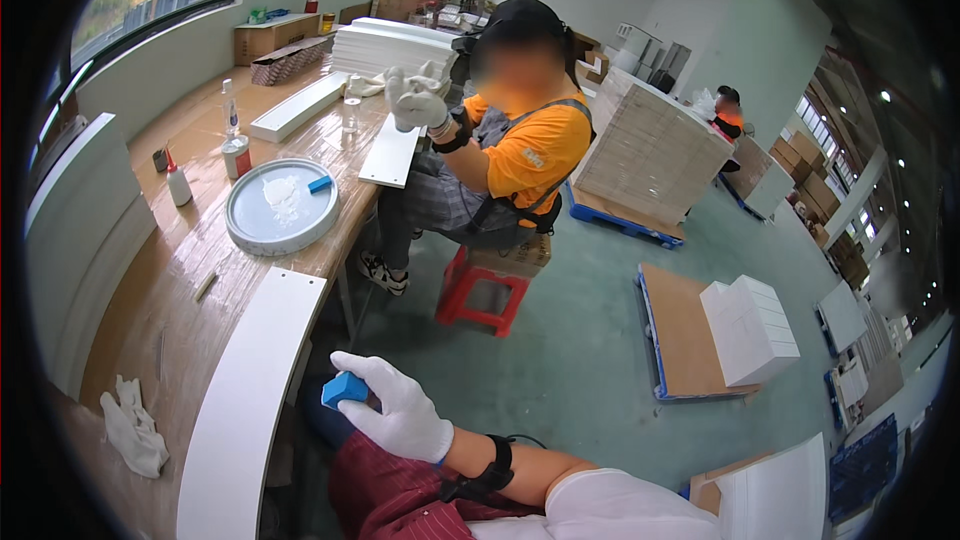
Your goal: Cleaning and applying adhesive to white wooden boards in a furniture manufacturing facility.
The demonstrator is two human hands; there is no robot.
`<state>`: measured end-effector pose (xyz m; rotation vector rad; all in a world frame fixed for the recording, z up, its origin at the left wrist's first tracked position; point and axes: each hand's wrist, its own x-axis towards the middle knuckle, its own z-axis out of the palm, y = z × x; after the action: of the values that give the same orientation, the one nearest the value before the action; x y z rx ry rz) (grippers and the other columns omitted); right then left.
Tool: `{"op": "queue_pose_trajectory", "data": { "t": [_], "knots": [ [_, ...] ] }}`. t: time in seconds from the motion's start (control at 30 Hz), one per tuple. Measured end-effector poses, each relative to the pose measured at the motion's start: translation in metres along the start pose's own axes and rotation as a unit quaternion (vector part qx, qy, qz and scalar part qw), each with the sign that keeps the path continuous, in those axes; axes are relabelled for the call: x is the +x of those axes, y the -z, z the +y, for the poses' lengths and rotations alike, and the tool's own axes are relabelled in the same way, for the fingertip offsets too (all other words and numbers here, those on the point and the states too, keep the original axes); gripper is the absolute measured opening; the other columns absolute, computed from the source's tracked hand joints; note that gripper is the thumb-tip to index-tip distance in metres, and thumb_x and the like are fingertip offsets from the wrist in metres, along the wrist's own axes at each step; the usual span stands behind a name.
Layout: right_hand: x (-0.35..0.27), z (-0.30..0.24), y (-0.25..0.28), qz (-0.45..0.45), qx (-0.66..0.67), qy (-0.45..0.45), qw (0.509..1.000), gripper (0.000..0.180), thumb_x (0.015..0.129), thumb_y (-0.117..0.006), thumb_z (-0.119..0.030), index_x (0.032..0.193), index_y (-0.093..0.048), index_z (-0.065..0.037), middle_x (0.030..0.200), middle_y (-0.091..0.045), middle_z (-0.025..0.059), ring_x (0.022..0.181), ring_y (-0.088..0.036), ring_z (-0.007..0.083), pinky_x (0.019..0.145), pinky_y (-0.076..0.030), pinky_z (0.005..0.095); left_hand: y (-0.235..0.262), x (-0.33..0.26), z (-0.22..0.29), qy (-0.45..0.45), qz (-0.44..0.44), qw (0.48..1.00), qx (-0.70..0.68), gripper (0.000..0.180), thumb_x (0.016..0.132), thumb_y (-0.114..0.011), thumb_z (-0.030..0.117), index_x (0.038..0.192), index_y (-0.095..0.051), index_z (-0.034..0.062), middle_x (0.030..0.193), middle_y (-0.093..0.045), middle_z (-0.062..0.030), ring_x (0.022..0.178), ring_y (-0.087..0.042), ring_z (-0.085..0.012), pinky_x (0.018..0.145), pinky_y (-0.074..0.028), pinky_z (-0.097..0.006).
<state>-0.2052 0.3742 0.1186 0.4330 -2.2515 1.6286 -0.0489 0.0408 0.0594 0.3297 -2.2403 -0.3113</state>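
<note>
Just beside the white board [245, 410] on the table [150, 300], the right hand [400, 410] grips a blue block [345, 389]; keep it flat when wiping. Left hand is out of view.

A round grey lid [281, 208] on the wooden table [190, 260], glue bottle [178, 183], crumpled cloth [132, 427], red stool [480, 285], white boxes [752, 328]

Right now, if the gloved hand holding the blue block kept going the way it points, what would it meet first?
The right hand, holding the blue block, points left toward the long white panel on the wooden table. It would probably meet that panel's edge first, though depth is unclear.
</note>
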Motion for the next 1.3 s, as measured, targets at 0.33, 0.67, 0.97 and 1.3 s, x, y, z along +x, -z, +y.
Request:
{"op": "queue_pose_trajectory", "data": {
  "t": [0.33,0.67,0.97,1.3],
  "knots": [
    [0.005,0.006,0.017,-0.014,0.16,-0.097,0.982,0.055,0.093,-0.065,-0.008,0.145,-0.045,-0.004,0.123,-0.059,0.0055,0.106,-0.057,0.0102,0.096,-0.048,0.0271,0.002,0.0,0.003,0.186,-0.034,0.973,-0.131,0.057,0.092,-0.069,0.031,0.138,-0.053,0.0008,0.137,-0.056,-0.0198,0.126,-0.051,-0.0405,0.107,-0.039,-0.05],
    [0.006,0.003,0.033,0.012,0.249,-0.135,0.959,0.053,0.095,-0.063,-0.01,0.144,-0.045,-0.003,0.107,-0.059,0.0027,0.089,-0.058,0.0072,0.078,-0.052,0.0237,0.007,0.004,-0.032,0.356,-0.102,0.894,-0.251,0.058,0.095,-0.063,0.036,0.139,-0.052,0.0009,0.138,-0.056,-0.0184,0.127,-0.05,-0.038,0.109,-0.038,-0.047],
    [0.006,0.053,0.038,-0.007,0.599,-0.257,0.758,0.045,0.096,-0.059,-0.015,0.138,-0.05,-0.002,0.096,-0.065,0.0069,0.072,-0.061,0.013,0.065,-0.05,0.0263,-0.008,0.059,-0.054,0.465,-0.168,0.784,-0.377,0.058,0.097,-0.057,0.04,0.14,-0.051,0.0011,0.139,-0.056,-0.017,0.128,-0.05,-0.0358,0.111,-0.038,-0.044],
    [-0.033,0.132,-0.006,-0.074,0.711,-0.417,0.561,0.037,0.099,-0.055,-0.025,0.132,-0.058,-0.008,0.093,-0.069,0.0058,0.063,-0.06,0.0145,0.056,-0.049,0.0262,-0.038,0.051,-0.127,0.564,-0.229,0.598,-0.522,0.06,0.101,-0.05,0.045,0.142,-0.05,0.0012,0.14,-0.056,-0.0156,0.129,-0.049,-0.0333,0.112,-0.036,-0.041]
  ]
}}
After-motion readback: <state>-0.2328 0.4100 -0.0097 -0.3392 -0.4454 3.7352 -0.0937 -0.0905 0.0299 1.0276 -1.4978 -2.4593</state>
